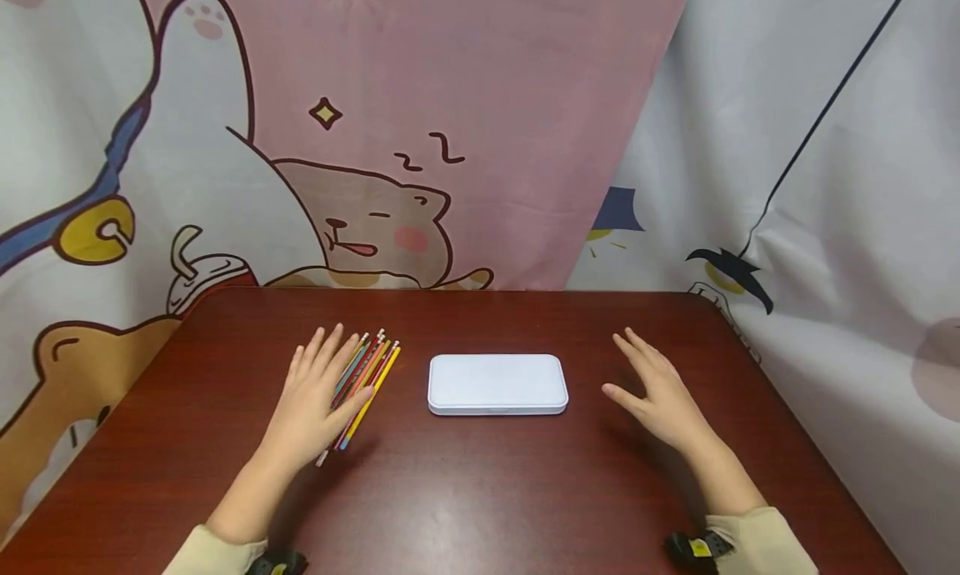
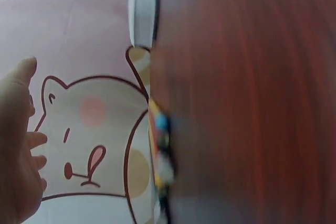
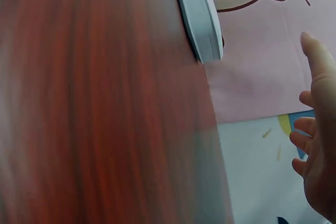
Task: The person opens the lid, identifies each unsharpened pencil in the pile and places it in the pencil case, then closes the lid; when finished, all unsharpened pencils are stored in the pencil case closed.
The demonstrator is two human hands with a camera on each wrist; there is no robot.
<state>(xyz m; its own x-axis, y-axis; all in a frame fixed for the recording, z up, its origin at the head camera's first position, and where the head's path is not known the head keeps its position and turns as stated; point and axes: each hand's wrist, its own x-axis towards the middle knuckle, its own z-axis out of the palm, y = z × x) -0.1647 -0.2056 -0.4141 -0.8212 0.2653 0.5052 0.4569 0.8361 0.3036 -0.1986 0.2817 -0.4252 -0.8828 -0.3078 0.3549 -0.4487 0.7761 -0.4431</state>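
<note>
Slim multicoloured eraser-tipped pencils (image 1: 370, 373) lie left of a closed white rectangular case (image 1: 498, 385). Left hand (image 1: 311, 400) hovers beside and partly over them, right hand (image 1: 663, 396) right of the case, both with fingers apart. Seemingly pre-grasp; next probably calls for gathering pencils.

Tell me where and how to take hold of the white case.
Probably from the right: the right hand could grip the white case by its right short end, thumb on the near edge, fingers on the far. It lies flat, longest side to side, with pencils off its left end.
</note>
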